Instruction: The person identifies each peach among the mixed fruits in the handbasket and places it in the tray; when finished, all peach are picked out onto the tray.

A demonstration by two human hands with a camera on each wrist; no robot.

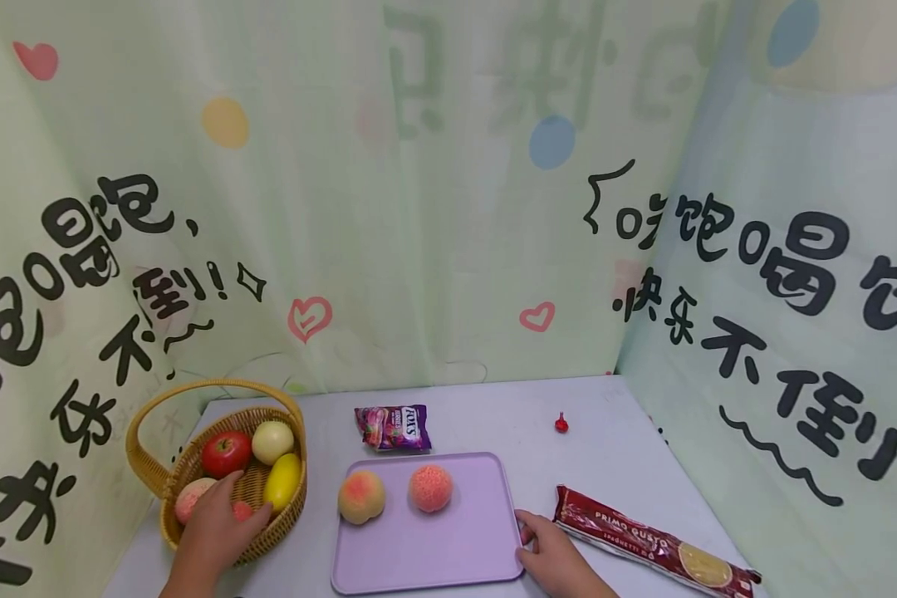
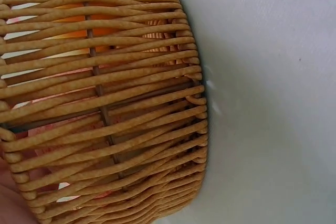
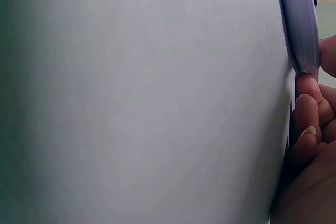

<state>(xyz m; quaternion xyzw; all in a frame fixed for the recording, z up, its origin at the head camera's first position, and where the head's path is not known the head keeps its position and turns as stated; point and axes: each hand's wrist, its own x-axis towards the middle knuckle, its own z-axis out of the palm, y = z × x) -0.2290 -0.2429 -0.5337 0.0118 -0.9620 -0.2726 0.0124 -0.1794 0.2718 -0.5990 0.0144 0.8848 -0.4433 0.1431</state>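
Note:
My left hand [image 1: 214,525] reaches over the near rim of a wicker basket [image 1: 293,515]. Between its thumb and index finger shows a pinkish-red round fruit [image 1: 242,510]; whether the fingers grip it is hidden. Another pink fruit [image 1: 191,500] lies just left of the hand. A red apple-like fruit [image 1: 227,453], a pale round fruit [image 1: 272,442] and a yellow oblong fruit [image 1: 282,482] are also in the basket. My right hand [image 1: 556,555] pinches the right edge of a lilac tray [image 1: 433,552], thumb on top and fingers underneath. A peach [image 1: 362,497] and a pink bumpy-skinned ball-shaped fruit [image 1: 430,488] sit on the tray.
A purple snack bag [image 1: 393,428] lies behind the tray. To the right, a dark red spaghetti packet [image 1: 654,544] lies slanted near the right hand. A tiny red object [image 1: 561,423] stands farther back. Printed curtains [image 1: 433,249] enclose the white table [image 1: 493,419].

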